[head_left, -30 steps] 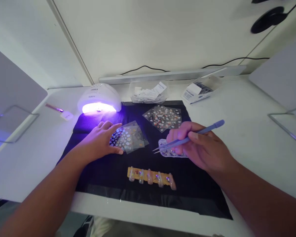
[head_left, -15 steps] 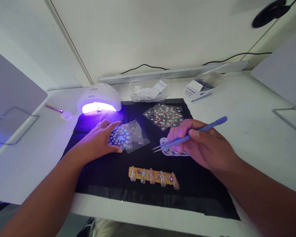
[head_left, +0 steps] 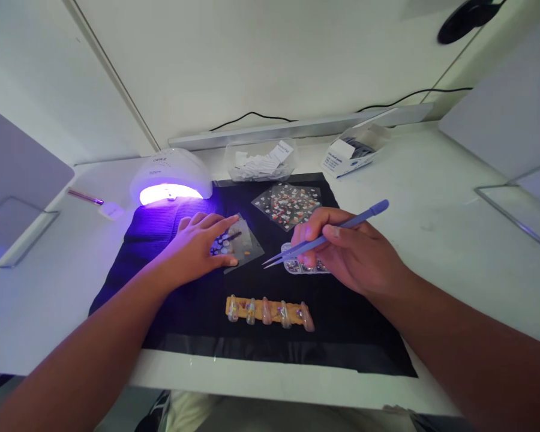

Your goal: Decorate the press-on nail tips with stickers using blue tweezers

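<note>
My left hand (head_left: 204, 246) has thumb and fingers at opposite edges of a clear sticker sheet (head_left: 222, 245) with pale spots, which looks slightly bent. Another clear sheet (head_left: 254, 249) lies partly under it. In a pen-like grip, my right hand (head_left: 346, 246) holds blue tweezers (head_left: 364, 215), their metal tips apart and pointing left over the black mat. Below that hand is a clear compartment case (head_left: 292, 264) of small shiny pieces, partly hidden. Nearer me, several decorated false nails (head_left: 266, 311) sit across a tan strip (head_left: 275, 305).
A lit white nail lamp (head_left: 173, 174) stands at the back left of the black mat (head_left: 274, 354). Behind the mat are a clear tub of white packets (head_left: 261, 162) and an alcohol pad box (head_left: 348, 153). More sticker sheets (head_left: 288, 204) lie at the mat's back. A brush (head_left: 86, 197) rests far left.
My left hand has moved right over the sheets, and the spotted sheet has shifted right with it. The tweezers stay in my right hand. The whole view has shifted a little.
</note>
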{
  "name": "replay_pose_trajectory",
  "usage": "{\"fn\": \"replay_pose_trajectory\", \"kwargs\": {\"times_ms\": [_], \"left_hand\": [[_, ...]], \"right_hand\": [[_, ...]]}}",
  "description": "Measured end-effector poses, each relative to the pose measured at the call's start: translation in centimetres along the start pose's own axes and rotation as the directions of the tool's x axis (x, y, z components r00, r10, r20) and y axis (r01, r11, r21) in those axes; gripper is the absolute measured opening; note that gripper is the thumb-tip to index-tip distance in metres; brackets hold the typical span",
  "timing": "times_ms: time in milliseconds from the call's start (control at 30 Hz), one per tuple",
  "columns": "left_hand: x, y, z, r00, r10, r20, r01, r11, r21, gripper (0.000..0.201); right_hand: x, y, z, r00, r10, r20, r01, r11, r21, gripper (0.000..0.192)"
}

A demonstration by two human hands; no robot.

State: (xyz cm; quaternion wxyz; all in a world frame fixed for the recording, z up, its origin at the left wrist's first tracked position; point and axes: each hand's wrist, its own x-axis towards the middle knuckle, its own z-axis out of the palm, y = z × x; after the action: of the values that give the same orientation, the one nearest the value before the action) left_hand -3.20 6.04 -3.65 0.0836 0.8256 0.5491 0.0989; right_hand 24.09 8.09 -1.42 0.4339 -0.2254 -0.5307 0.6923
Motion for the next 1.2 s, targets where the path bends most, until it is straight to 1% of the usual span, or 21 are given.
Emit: {"fn": "replay_pose_trajectory", "kwargs": {"times_ms": [200,267,333,467,633,767,900,1033,1200], "left_hand": [[-0.2,0.4,-0.2,0.998,0.061,-0.028,-0.062,0.998,-0.007,0.066],[-0.2,0.4,-0.2,0.996,0.081,-0.033,-0.080,0.997,0.007,0.056],[-0.1,0.4,-0.1,0.996,0.076,-0.044,-0.075,0.997,0.033,0.048],[0.2,0.2,-0.1,0.997,0.033,-0.075,-0.026,0.996,0.088,0.050],[0.5,0.6,-0.6,0.997,0.039,-0.071,-0.031,0.993,0.112,0.042],[0.3,1.2,-0.6,0.995,0.041,-0.086,-0.030,0.991,0.131,0.040],[0.2,1.4,-0.2,0.993,0.080,-0.083,-0.069,0.989,0.132,0.036],[0.2,1.1,0.0,0.989,0.115,-0.088,-0.105,0.988,0.111,0.032],[0.2,0.8,-0.1,0.985,0.150,-0.086,-0.143,0.987,0.078,0.032]], "right_hand": [[0.0,0.1,0.0,1.000,-0.013,0.024,0.013,1.000,0.003,0.024],[0.0,0.1,0.0,0.999,-0.020,0.032,0.019,1.000,0.005,0.024],[0.0,0.1,0.0,0.999,-0.029,0.038,0.029,1.000,0.007,0.025],[0.1,0.1,0.0,0.998,-0.044,0.044,0.043,0.999,0.022,0.022],[0.2,0.1,0.1,0.997,-0.050,0.054,0.048,0.998,0.044,0.019],[0.2,0.0,0.1,0.996,-0.063,0.058,0.060,0.997,0.048,0.019],[0.2,0.1,0.3,0.997,-0.066,0.050,0.063,0.996,0.058,0.017],[0.1,0.2,0.4,0.998,-0.044,0.053,0.040,0.997,0.063,0.018],[0.2,0.6,0.5,0.998,-0.032,0.051,0.028,0.997,0.073,0.020]]}}
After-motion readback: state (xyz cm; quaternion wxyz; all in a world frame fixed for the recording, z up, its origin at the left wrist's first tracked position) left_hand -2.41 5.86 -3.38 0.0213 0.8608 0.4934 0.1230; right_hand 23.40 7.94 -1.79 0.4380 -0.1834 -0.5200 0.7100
